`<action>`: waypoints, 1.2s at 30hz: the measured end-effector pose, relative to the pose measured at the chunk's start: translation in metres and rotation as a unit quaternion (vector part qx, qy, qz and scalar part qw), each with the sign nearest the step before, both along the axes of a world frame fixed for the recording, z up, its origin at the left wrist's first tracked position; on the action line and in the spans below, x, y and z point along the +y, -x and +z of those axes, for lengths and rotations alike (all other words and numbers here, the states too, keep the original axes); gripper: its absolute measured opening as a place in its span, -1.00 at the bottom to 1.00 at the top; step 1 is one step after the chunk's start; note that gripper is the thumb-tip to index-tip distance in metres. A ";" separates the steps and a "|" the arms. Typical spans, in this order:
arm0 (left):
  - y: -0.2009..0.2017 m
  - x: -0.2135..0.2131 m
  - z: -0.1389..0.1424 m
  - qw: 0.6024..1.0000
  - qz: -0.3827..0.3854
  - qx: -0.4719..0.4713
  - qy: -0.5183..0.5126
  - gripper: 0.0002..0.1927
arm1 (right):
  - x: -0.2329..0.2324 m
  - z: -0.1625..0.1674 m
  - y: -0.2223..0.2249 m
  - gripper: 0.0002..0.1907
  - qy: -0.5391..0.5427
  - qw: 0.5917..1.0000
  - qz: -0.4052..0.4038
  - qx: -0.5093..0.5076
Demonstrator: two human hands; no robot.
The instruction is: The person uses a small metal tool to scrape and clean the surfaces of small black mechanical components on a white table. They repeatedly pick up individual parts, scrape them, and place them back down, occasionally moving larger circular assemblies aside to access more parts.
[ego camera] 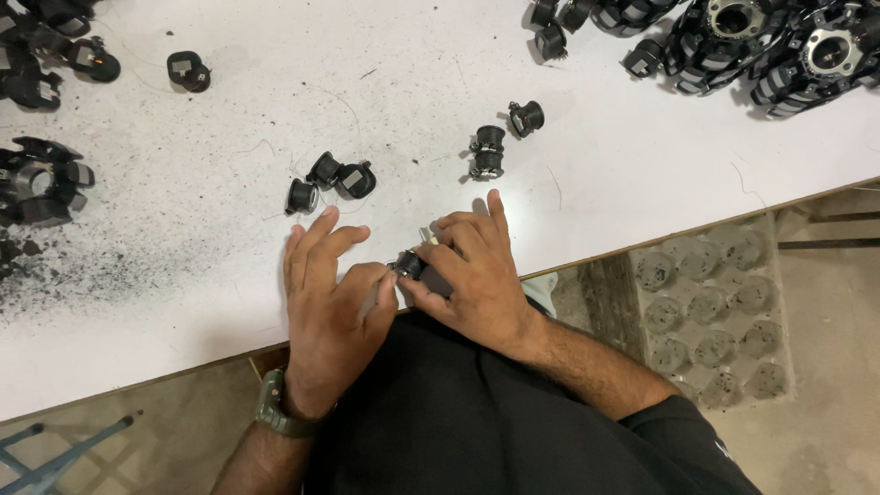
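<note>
Both hands meet at the table's near edge: the right hand [472,275] pinches a small black coil [409,265] between thumb and fingers, and the left hand [328,289] closes thumb and forefinger on its other end, with a thin pale tool [370,298] under the thumb. Just beyond the fingers lie three loose coils [328,180], then a stacked pair [487,151] and a single one [526,118]. The table [229,302] is white and matte, speckled with dark grit [82,266] at left. Ring-shaped black assemblies [770,46] crowd the far right corner. Below the edge, a grey dimpled tray [710,302] rests on a concrete floor [834,367].
</note>
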State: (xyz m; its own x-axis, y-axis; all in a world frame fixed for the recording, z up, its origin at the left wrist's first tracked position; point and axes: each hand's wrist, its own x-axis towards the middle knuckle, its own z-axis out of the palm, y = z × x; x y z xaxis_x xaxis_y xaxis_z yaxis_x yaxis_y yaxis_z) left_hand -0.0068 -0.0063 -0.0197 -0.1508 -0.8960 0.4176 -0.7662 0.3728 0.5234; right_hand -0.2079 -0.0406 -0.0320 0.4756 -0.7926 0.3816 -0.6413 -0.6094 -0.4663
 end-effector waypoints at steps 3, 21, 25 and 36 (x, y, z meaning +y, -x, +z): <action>-0.004 -0.003 -0.002 1.000 0.004 -0.012 -0.004 -0.90 | 0.000 -0.001 0.000 -0.57 0.004 1.000 -0.002 0.003; -0.014 0.003 -0.009 0.975 -0.054 -0.157 0.149 -0.88 | 0.001 0.000 -0.005 -0.59 -0.013 1.000 -0.006 -0.001; -0.012 0.000 0.002 0.972 -0.111 -0.169 0.117 -0.88 | 0.000 0.002 -0.003 -0.57 -0.034 0.999 0.036 0.011; -0.014 -0.006 0.014 0.969 -0.028 0.131 -0.208 -0.88 | 0.004 0.008 0.000 -0.57 -0.037 0.998 0.042 0.009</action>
State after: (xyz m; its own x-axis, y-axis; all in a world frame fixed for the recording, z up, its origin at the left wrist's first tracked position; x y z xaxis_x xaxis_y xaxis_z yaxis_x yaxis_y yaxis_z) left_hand 0.0076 -0.0122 -0.0053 -0.1415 -0.9886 0.0522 -0.5722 0.1247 0.8106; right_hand -0.2080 -0.0369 -0.0239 0.5479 -0.7755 0.3137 -0.5987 -0.6254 -0.5004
